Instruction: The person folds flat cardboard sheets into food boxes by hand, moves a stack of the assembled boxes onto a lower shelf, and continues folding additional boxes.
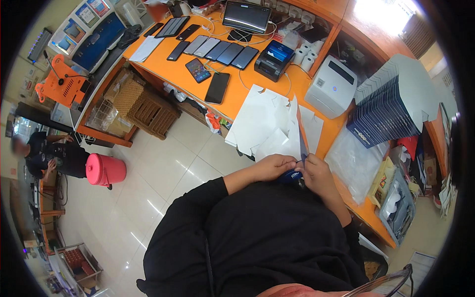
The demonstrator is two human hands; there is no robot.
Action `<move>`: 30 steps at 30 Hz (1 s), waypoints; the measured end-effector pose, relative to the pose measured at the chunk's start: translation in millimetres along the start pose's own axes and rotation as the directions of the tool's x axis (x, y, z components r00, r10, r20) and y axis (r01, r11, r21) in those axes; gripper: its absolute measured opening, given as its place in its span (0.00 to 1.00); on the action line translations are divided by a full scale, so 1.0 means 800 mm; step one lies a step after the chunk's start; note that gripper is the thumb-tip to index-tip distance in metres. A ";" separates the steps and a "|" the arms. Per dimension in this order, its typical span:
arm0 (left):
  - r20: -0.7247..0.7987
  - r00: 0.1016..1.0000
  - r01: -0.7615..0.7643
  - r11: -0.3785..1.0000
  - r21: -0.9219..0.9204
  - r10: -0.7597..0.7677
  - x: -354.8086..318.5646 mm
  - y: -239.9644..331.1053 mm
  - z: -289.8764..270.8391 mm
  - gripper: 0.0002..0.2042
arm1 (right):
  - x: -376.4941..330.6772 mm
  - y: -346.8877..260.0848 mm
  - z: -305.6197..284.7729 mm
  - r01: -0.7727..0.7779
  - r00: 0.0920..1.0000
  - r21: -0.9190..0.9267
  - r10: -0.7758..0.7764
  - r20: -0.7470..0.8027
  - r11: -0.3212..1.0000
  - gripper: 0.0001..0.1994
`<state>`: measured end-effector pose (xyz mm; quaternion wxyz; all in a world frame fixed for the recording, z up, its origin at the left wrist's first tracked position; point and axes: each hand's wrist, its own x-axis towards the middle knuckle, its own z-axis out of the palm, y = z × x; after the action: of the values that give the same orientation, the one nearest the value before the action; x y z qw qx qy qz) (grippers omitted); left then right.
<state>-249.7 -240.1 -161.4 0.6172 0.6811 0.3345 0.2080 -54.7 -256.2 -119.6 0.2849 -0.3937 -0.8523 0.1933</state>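
Head view: our left hand (273, 167) and right hand (317, 174) pinch a blue piece (291, 175) by the desk (173, 76), beside ragged white sheets (262, 119); we judge the work underway, finishing and release left.

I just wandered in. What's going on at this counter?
A person in black is at the orange counter, both hands close to the chest. The left hand and right hand meet on a dark blue item, mostly hidden by the fingers, so I can't tell what it is. White sheets lie just beyond, with several phones farther back. Another person is off to the left, by a pink bucket.
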 end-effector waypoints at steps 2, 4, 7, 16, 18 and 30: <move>-0.031 0.995 -0.091 0.996 0.013 0.091 -0.005 0.001 -0.002 0.12 | 0.000 -0.005 0.003 0.003 0.999 0.017 -0.002 -0.040 1.000 0.07; -0.065 0.981 -0.182 0.983 0.029 0.183 -0.010 0.009 -0.002 0.12 | 0.005 -0.021 0.002 -0.191 0.976 0.314 0.215 -0.042 0.930 0.08; -0.283 0.934 -0.126 0.944 0.306 0.216 -0.007 0.023 -0.005 0.11 | -0.021 0.018 0.042 -0.003 0.790 0.316 0.196 -0.581 0.949 0.17; -0.374 0.881 -0.065 0.856 0.513 0.291 -0.032 0.045 -0.017 0.13 | 0.026 0.003 0.080 -0.270 0.872 0.945 0.462 0.158 0.187 0.33; -0.484 0.831 -0.037 0.896 0.443 0.274 -0.064 0.057 -0.030 0.18 | 0.042 -0.004 0.077 -0.314 0.859 0.935 0.469 0.205 0.167 0.33; -0.904 -0.019 0.620 0.714 0.325 0.427 -0.248 0.046 -0.056 0.18 | 0.121 -0.005 0.137 -0.196 0.955 0.783 -0.067 0.289 0.590 0.39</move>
<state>-410.5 -350.4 -92.6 -0.1044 0.4588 0.7685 0.4336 -177.9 -194.7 -168.3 0.2971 -0.2207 -0.6897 0.6224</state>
